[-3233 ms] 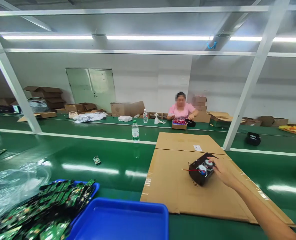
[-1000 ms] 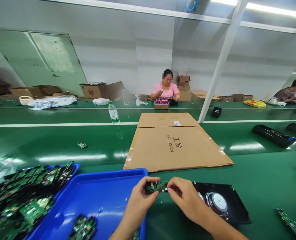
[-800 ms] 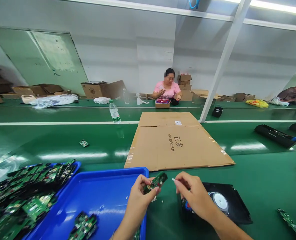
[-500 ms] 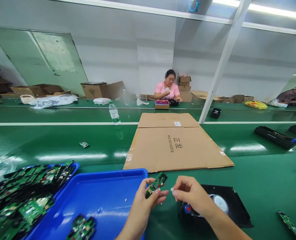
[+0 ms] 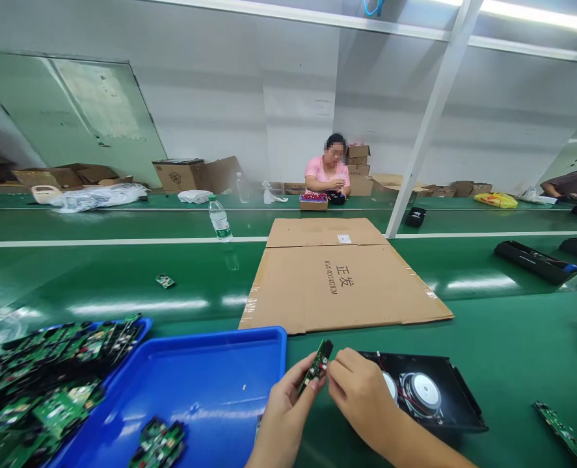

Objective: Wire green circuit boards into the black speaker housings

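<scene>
My left hand [image 5: 287,406] is closed on a small green circuit board [image 5: 316,366], tilted up between thumb and fingers. Pinched at the board's right edge, my right hand [image 5: 361,396] grips a small white connector, now mostly hidden by the fingertips. Beneath and behind the right wrist lies a black speaker housing [image 5: 456,396] with round white-centred speakers [image 5: 425,392] and loose wires. A blue tray [image 5: 210,370] sits to the left of my left hand, with a few green boards [image 5: 159,442] in it.
Another blue tray [image 5: 147,327] at far left is heaped with circuit boards [image 5: 68,396]. A flat cardboard sheet [image 5: 312,286] lies ahead. One board [image 5: 561,432] rests at right, another [image 5: 164,281] farther left. A water bottle [image 5: 220,221] and black cases [image 5: 535,261] stand beyond. A co-worker [image 5: 328,172] sits opposite.
My right hand has moved left and brought the white connector against the circuit board. My left hand has turned the board more edge-on. More of the speaker housing now shows.
</scene>
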`<state>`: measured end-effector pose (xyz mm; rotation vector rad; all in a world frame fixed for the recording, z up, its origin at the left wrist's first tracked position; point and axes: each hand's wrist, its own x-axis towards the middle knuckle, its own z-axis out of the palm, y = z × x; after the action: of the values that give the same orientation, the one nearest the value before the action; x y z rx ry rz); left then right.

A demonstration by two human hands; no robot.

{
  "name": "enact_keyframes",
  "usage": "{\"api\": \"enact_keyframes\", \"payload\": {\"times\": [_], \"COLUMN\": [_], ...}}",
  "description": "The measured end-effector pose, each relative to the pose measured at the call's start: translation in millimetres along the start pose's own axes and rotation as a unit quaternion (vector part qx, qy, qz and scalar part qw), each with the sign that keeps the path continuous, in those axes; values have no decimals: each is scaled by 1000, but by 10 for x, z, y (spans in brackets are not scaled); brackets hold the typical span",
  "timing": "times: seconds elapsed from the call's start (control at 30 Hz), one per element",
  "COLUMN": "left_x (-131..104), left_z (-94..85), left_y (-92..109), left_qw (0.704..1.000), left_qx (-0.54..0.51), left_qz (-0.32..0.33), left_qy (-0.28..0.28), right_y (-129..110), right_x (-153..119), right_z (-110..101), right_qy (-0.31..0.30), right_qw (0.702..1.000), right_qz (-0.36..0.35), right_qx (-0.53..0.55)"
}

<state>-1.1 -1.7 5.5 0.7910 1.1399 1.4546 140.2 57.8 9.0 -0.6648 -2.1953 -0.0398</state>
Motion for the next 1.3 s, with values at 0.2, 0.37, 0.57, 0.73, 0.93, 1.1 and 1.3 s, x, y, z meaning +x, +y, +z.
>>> {"api": "enact_keyframes", "payload": {"times": [0.2,0.37,0.57,0.73,0.93,1.1,1.3], "left_x": [-17,-33,-39,-111,35,120,-82], "left_z": [-12,-4,-16,2,-141,-143,-64], "left_y": [13,56,13,-24,15,262,350], "left_qw": [998,997,995,992,988,986,994], "left_qx": [50,58,54,67,95,133,33], "left_qz": [27,52,73,109,113,24,-97], "left_qy": [-7,-23,-39,-3,-45,-95,-30], "right_y": [6,-6,-21,-82,-74,-40,411], "right_x": [40,26,39,7,-6,61,14], "right_z": [-14,-16,-59,-104,-43,-62,-626], "right_qy": [15,8,17,45,88,-25,-203], "right_qw": [998,999,999,998,994,998,974], "right_qz": [-64,-51,-46,-35,-63,-49,94], "right_qx": [-14,4,11,8,-29,-6,29]}}
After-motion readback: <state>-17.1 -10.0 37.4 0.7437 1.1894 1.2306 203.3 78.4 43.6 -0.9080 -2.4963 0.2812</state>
